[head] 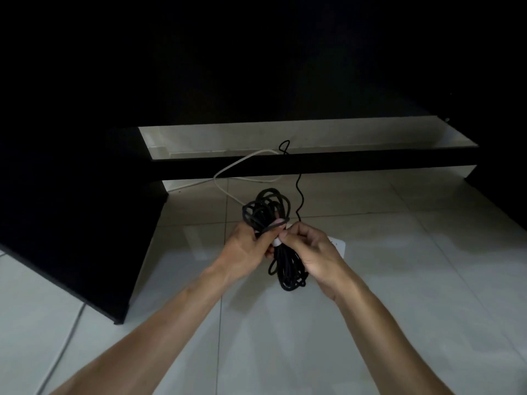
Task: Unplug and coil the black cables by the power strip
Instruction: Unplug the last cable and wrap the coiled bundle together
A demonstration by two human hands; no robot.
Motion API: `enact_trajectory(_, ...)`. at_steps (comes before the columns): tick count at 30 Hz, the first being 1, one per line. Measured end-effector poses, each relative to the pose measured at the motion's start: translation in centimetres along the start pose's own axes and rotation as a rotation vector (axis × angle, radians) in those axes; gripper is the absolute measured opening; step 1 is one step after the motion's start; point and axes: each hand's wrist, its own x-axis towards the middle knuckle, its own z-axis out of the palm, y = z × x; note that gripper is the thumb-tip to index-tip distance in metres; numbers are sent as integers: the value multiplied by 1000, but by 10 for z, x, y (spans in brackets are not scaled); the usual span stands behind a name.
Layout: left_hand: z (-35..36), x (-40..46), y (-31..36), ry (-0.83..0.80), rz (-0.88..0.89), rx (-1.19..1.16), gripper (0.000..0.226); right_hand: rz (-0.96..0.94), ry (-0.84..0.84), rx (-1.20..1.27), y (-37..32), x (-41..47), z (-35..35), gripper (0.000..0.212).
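Left hand (247,243) grips black cable bundle (268,212) above floor; right hand (310,252) fingers pinch its white tie (277,241) — cinch snugly, keep loops gathered — tail trails to shelf.

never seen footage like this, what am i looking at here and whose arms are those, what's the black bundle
There is no machine here. The single picture comes from a camera worn on a person's head, looking forward and down, so the two bare arms reaching in from the bottom are the wearer's own. The left hand grips a coiled black cable at its middle, while the right hand pinches something small and white at the same spot; what it is I cannot tell. A loose black tail runs from the bundle up toward a dark low piece of furniture. A white cable lies on the pale tiled floor, and a white corner, possibly the power strip, peeks from behind the right hand.
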Motion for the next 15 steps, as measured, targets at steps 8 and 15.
enact_trajectory(8, 6, 3, 5, -76, -135, -167, 18, -23, 239, 25, 7, 9, -2, 28)
enact_trajectory(15, 6, 10, 3, 19, -194, -155, 12, 79, 87, -135, -9, 17, -20, 19)
